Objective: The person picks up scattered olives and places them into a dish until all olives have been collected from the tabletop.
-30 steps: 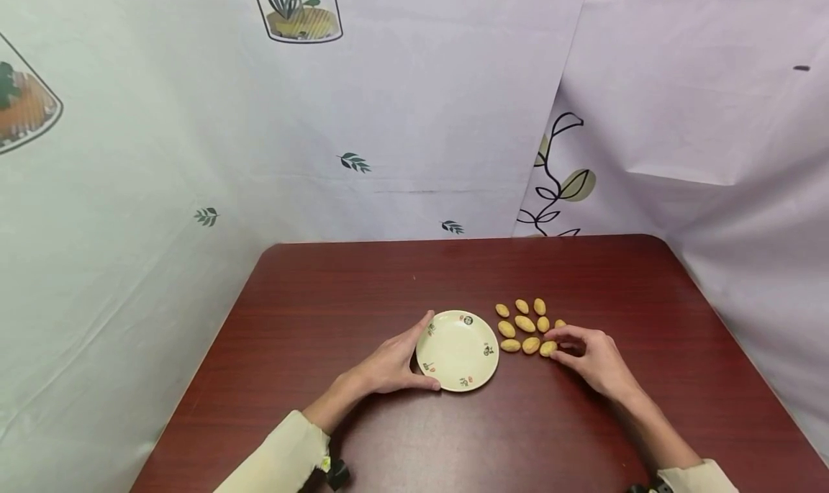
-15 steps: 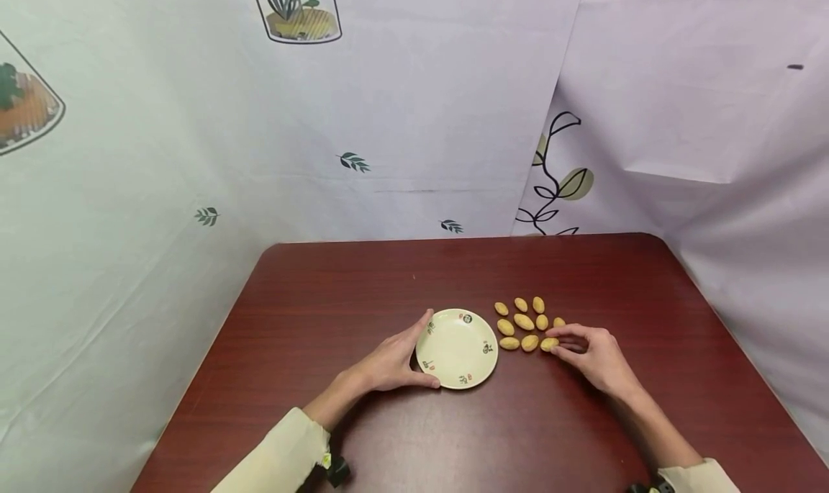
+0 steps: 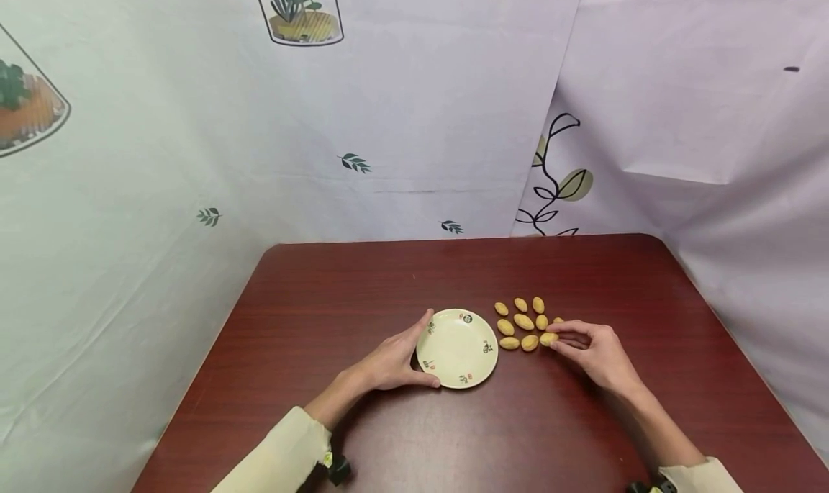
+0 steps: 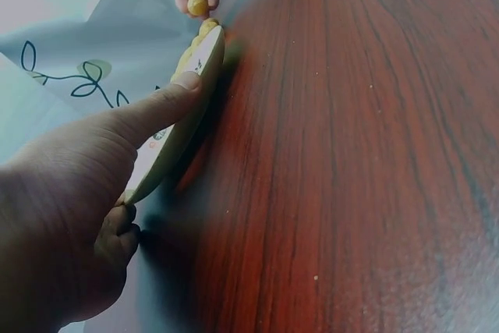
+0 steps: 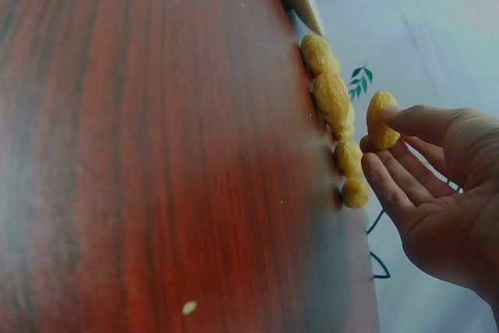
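My left hand holds a small cream plate with printed motifs by its left side. In the left wrist view the thumb lies on the rim, and the other fingers are at the plate's far edge, partly hidden. My right hand pinches a small wrinkled yellow oval piece between thumb and fingertips. In the right wrist view it is raised a little off the table, apart from the other yellow pieces. The plate's visible surface bears only its motifs.
Several similar yellow pieces lie in loose rows right of the plate, one partly behind the right fingers. The dark red wooden table meets a patterned white cloth at the back and sides. A tiny pale speck is on the tabletop.
My right hand has lifted the pinched yellow piece slightly from the front row. The left hand and the plate stay in place.
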`<state>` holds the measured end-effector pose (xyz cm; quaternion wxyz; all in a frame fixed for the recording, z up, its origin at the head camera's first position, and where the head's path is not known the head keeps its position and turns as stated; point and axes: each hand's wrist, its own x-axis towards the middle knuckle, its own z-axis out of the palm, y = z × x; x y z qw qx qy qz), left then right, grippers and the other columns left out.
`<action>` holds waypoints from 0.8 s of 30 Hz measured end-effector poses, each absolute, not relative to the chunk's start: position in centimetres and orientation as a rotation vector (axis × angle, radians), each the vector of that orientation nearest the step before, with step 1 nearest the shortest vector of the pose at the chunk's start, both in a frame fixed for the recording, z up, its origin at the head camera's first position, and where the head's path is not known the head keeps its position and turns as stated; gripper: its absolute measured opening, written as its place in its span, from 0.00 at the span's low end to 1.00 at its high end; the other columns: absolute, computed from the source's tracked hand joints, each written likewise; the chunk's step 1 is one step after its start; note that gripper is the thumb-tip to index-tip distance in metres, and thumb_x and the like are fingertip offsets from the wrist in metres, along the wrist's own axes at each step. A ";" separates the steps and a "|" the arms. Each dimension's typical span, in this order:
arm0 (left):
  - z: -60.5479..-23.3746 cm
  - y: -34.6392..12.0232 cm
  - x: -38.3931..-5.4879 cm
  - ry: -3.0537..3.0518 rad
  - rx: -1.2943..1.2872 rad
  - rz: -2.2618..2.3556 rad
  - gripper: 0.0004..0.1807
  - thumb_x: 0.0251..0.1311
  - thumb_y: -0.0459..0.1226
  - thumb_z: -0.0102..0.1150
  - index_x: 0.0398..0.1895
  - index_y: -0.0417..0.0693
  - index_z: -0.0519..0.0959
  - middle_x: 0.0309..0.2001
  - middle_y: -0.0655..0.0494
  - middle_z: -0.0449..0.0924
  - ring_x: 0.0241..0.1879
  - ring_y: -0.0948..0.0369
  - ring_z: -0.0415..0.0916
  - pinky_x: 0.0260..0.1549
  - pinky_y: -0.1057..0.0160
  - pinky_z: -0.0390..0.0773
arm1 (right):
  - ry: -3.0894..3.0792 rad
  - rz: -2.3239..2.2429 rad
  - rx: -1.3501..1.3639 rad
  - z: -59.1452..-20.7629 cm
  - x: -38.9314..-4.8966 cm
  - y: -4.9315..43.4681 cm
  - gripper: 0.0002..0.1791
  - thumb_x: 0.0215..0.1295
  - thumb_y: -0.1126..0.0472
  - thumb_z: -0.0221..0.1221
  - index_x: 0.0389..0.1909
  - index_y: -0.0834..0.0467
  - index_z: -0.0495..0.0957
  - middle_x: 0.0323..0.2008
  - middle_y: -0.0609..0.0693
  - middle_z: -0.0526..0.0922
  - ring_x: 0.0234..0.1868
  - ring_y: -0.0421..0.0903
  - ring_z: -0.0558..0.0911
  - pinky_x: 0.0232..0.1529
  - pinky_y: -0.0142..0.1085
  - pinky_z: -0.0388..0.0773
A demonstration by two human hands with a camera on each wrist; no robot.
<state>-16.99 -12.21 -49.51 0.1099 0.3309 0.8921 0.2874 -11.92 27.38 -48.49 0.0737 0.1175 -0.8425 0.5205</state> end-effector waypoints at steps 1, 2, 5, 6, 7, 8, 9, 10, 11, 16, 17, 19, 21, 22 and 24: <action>-49.5 -12.2 -17.0 2.621 0.973 0.843 0.71 0.54 0.59 0.80 0.88 0.42 0.41 0.85 0.48 0.48 0.81 0.55 0.56 0.74 0.49 0.64 | -2.522 1.575 0.355 -48.5 -11.9 27.3 0.13 0.63 0.74 0.71 0.49 0.69 0.88 0.47 0.66 0.88 0.43 0.33 0.89 0.40 0.25 0.84; -49.6 -12.2 -17.0 2.620 0.972 0.843 0.71 0.54 0.59 0.80 0.88 0.42 0.41 0.85 0.48 0.48 0.80 0.55 0.56 0.74 0.49 0.64 | -2.515 1.585 0.357 -48.5 -11.9 27.3 0.13 0.63 0.74 0.71 0.49 0.70 0.87 0.48 0.67 0.88 0.43 0.33 0.89 0.40 0.26 0.84; -49.6 -12.2 -17.1 2.619 0.970 0.844 0.71 0.54 0.59 0.80 0.88 0.42 0.41 0.85 0.48 0.48 0.80 0.54 0.56 0.74 0.49 0.65 | -2.499 1.605 0.360 -48.4 -12.0 27.2 0.14 0.63 0.75 0.71 0.49 0.70 0.87 0.49 0.68 0.87 0.43 0.33 0.89 0.41 0.26 0.84; -49.6 -12.2 -17.1 2.618 0.969 0.844 0.72 0.54 0.59 0.80 0.88 0.43 0.41 0.85 0.48 0.48 0.80 0.54 0.57 0.74 0.49 0.65 | -2.500 1.602 0.358 -48.4 -11.9 27.1 0.14 0.63 0.75 0.71 0.49 0.70 0.87 0.49 0.68 0.87 0.43 0.33 0.89 0.41 0.26 0.84; -49.6 -12.2 -17.0 2.618 0.968 0.843 0.72 0.54 0.59 0.80 0.88 0.43 0.41 0.85 0.48 0.48 0.80 0.54 0.57 0.74 0.48 0.65 | -2.503 1.597 0.355 -48.3 -11.9 27.1 0.14 0.63 0.74 0.71 0.49 0.70 0.87 0.49 0.68 0.87 0.43 0.34 0.89 0.41 0.25 0.84; -49.6 -12.2 -17.0 2.616 0.966 0.846 0.72 0.54 0.60 0.80 0.88 0.43 0.41 0.85 0.48 0.48 0.80 0.54 0.57 0.74 0.48 0.65 | -2.507 1.593 0.351 -48.3 -11.9 27.1 0.13 0.63 0.74 0.71 0.49 0.69 0.87 0.49 0.67 0.87 0.43 0.33 0.89 0.41 0.25 0.84; -49.6 -12.2 -17.0 2.616 0.966 0.847 0.72 0.54 0.60 0.80 0.88 0.43 0.41 0.85 0.48 0.48 0.80 0.54 0.57 0.74 0.48 0.65 | -2.510 1.589 0.348 -48.3 -11.9 27.1 0.13 0.63 0.74 0.71 0.49 0.69 0.87 0.49 0.67 0.87 0.43 0.33 0.89 0.41 0.25 0.84; -49.7 -12.2 -17.0 2.614 0.966 0.848 0.72 0.54 0.60 0.80 0.88 0.43 0.41 0.85 0.48 0.48 0.80 0.54 0.57 0.74 0.48 0.65 | -2.512 1.587 0.345 -48.3 -11.9 27.0 0.13 0.63 0.74 0.71 0.49 0.69 0.88 0.48 0.67 0.87 0.43 0.33 0.89 0.41 0.25 0.84; -49.7 -12.2 -17.0 2.613 0.966 0.850 0.72 0.54 0.60 0.80 0.88 0.44 0.41 0.85 0.48 0.48 0.80 0.54 0.57 0.74 0.48 0.65 | -2.513 1.587 0.344 -48.2 -11.9 27.0 0.13 0.63 0.74 0.71 0.49 0.69 0.88 0.48 0.67 0.88 0.42 0.33 0.89 0.41 0.25 0.84; -49.6 -12.2 -17.0 2.607 0.959 0.854 0.72 0.54 0.60 0.80 0.88 0.44 0.41 0.85 0.48 0.48 0.80 0.54 0.57 0.74 0.48 0.65 | -2.497 1.604 0.359 -48.0 -11.9 26.8 0.13 0.64 0.73 0.71 0.50 0.69 0.87 0.46 0.64 0.90 0.43 0.34 0.89 0.42 0.26 0.84; -49.5 -12.2 -17.0 2.607 0.958 0.854 0.72 0.54 0.60 0.80 0.88 0.44 0.41 0.85 0.48 0.48 0.80 0.54 0.57 0.74 0.48 0.65 | -2.496 1.602 0.363 -47.9 -11.9 26.7 0.14 0.64 0.73 0.71 0.50 0.68 0.87 0.46 0.63 0.90 0.43 0.35 0.89 0.42 0.26 0.84; -49.5 -12.2 -17.0 2.606 0.955 0.853 0.72 0.54 0.59 0.80 0.88 0.44 0.41 0.85 0.48 0.48 0.80 0.54 0.57 0.74 0.48 0.65 | -2.492 1.608 0.369 -47.9 -12.0 26.6 0.14 0.64 0.73 0.71 0.51 0.68 0.87 0.46 0.62 0.90 0.43 0.37 0.90 0.42 0.26 0.84; -49.4 -12.2 -17.0 2.607 0.952 0.848 0.72 0.54 0.59 0.80 0.88 0.44 0.41 0.85 0.48 0.48 0.80 0.54 0.57 0.74 0.48 0.65 | -2.487 1.616 0.371 -47.8 -12.1 26.5 0.14 0.65 0.73 0.71 0.51 0.68 0.87 0.47 0.62 0.90 0.44 0.40 0.90 0.42 0.26 0.84; -49.4 -12.2 -17.1 2.608 0.952 0.845 0.72 0.54 0.59 0.80 0.88 0.44 0.41 0.85 0.48 0.48 0.80 0.54 0.57 0.74 0.48 0.65 | -2.484 1.623 0.371 -47.8 -12.1 26.4 0.14 0.65 0.73 0.71 0.51 0.68 0.87 0.47 0.63 0.90 0.44 0.41 0.91 0.42 0.26 0.84; -49.4 -12.1 -17.1 2.608 0.953 0.841 0.72 0.54 0.59 0.80 0.88 0.44 0.41 0.85 0.48 0.48 0.80 0.54 0.57 0.74 0.48 0.65 | -2.481 1.640 0.373 -47.8 -12.3 26.2 0.14 0.65 0.73 0.71 0.51 0.68 0.87 0.47 0.63 0.90 0.44 0.43 0.91 0.43 0.27 0.84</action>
